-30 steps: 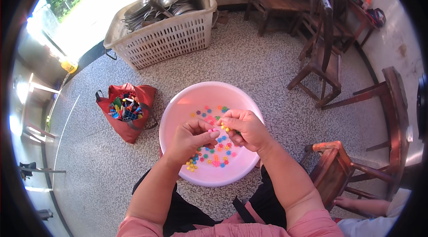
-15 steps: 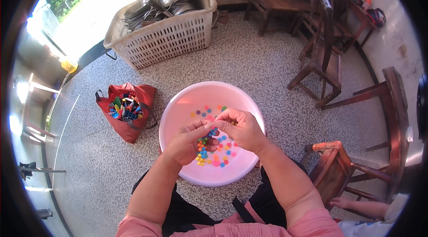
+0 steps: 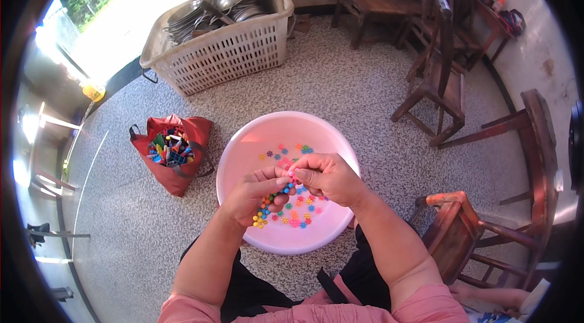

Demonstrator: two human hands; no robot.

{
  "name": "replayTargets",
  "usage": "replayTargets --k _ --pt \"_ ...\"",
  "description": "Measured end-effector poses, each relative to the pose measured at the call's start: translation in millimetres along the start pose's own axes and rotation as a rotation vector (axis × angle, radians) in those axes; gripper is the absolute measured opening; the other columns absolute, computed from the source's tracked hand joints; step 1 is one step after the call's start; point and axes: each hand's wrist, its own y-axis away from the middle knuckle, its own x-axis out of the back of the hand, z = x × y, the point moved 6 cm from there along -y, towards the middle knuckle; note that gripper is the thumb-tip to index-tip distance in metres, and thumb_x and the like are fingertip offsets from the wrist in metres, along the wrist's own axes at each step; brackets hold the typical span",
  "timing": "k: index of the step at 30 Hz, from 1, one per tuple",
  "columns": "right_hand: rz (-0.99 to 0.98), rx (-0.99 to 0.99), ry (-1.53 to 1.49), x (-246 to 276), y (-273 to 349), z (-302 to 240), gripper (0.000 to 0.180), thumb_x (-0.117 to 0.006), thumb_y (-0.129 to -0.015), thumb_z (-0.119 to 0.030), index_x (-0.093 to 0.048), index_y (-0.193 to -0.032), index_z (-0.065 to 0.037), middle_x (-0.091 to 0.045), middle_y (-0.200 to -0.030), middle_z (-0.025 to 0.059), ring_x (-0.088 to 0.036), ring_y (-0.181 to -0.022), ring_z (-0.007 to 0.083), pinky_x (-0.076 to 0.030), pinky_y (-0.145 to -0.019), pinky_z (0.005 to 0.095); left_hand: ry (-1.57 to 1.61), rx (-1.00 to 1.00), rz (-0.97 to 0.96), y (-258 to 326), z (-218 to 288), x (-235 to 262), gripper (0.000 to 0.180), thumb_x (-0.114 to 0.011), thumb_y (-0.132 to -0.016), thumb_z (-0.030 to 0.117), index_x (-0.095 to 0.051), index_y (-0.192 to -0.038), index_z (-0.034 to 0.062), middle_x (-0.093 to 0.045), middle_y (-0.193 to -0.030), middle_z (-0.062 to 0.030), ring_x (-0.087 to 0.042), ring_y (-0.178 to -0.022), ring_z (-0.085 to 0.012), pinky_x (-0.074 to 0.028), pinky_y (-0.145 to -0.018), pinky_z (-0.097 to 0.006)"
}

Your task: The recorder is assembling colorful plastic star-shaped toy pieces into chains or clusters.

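Your left hand [image 3: 248, 194] holds the colourful strand [image 3: 264, 206], whose long axis slants down and leftward beneath it; your right hand [image 3: 328, 180], farther from this length, pinches the pink bead [image 3: 292, 173] at its top. Loose flower beads [image 3: 295, 224] lie below both.

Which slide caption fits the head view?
Left hand and right hand hold a colourful bead chain above a pink basin of flower beads.

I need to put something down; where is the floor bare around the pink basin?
Floor is bare between the pale basket and the basin, between the basin and the wooden chairs at right, and left of the red bag. Crowded: inside the basin, where the left hand and right hand are above flower pieces, and among the chairs.
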Motion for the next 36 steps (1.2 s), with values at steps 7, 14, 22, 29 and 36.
replayTargets --k 7,14,22,29,36 --pt "0.029 0.01 -0.685 5 -1 -2 0.012 -0.055 -0.087 -0.015 -0.056 -0.088 -0.003 -0.051 -0.062 0.0032 -0.044 -0.047 0.0065 -0.037 -0.042 0.0198 0.164 -0.08 0.035 -4 2 4 0.027 -0.055 -0.085 0.013 -0.052 -0.107 -0.0018 -0.057 -0.085 -0.0077 -0.05 -0.062 -0.0105 -0.042 -0.054 -0.023" --pt "0.064 0.072 -0.103 -2 -4 -4 0.024 -0.061 -0.084 -0.019 -0.058 -0.099 -0.001 -0.054 -0.067 0.0008 -0.05 -0.059 0.0056 -0.041 -0.05 0.0203 -0.037 -0.093 0.15 -5 3 -1 0.034 -0.052 -0.086 0.015 -0.048 -0.118 0.001 -0.058 -0.086 -0.0078 -0.058 -0.073 -0.0154 -0.048 -0.06 -0.024" --pt "0.111 0.185 0.218 0 -1 -9 0.022 -0.064 -0.083 -0.02 -0.061 -0.096 -0.003 -0.062 -0.078 0.0024 -0.054 -0.066 0.0063 -0.044 -0.058 0.02 0.045 -0.002 0.177 -4 -1 4 0.016 -0.055 -0.088 0.019 -0.052 -0.097 0.0059 -0.058 -0.085 -0.006 -0.06 -0.073 -0.0131 -0.05 -0.056 -0.023" --pt "0.056 0.154 0.125 4 -2 -1 0.018 -0.063 -0.083 -0.019 -0.06 -0.094 -0.004 -0.057 -0.069 -0.0004 -0.048 -0.056 0.0037 -0.038 -0.049 0.0185 0.107 -0.018 0.067 -4 -4 5 0.01 -0.054 -0.088 0.014 -0.053 -0.092 0.0047 -0.058 -0.082 -0.007 -0.055 -0.063 -0.0103 -0.044 -0.047 -0.019" --pt "-0.073 0.099 -0.474 -2 -2 2 0.014 -0.056 -0.088 -0.018 -0.056 -0.09 -0.005 -0.05 -0.066 -0.0013 -0.043 -0.053 0.005 -0.033 -0.043 0.02 0.126 -0.052 0.054 0 0 1 0.01 -0.053 -0.087 0.011 -0.054 -0.093 0.0028 -0.059 -0.083 -0.0092 -0.058 -0.068 -0.0137 -0.05 -0.054 -0.021"
